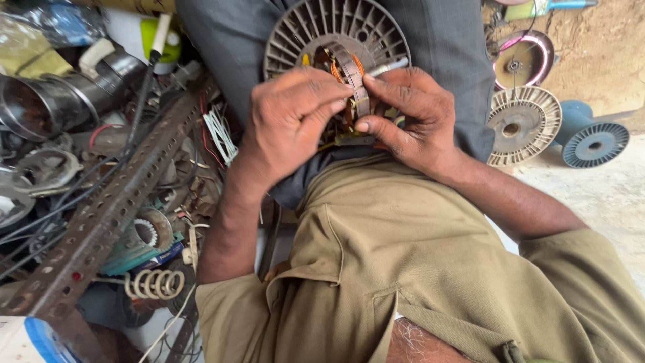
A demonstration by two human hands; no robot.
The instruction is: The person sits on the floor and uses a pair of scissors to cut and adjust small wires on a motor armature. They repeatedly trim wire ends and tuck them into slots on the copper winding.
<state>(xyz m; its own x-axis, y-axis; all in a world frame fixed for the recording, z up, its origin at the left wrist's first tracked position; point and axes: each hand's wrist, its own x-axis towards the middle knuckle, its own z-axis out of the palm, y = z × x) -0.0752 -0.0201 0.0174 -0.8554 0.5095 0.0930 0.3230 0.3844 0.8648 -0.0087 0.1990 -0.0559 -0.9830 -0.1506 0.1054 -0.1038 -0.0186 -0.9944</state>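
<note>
Head view: both hands on the stator (349, 74), held in the lap against a grey finned disc (316, 27). Left hand (289, 121) fingers curled, pinching the winding; right hand (410, 114) thumb and fingers gripping its other side. Perforated angle bar (107, 208) left, spools (594, 142) right.

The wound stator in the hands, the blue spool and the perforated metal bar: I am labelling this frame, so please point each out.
wound stator (349, 74): head view, on the brown winding band between the hands.
blue spool (594, 144): head view, on its round end flange.
perforated metal bar (114, 208): head view, on its holed face, mid-length.
</note>
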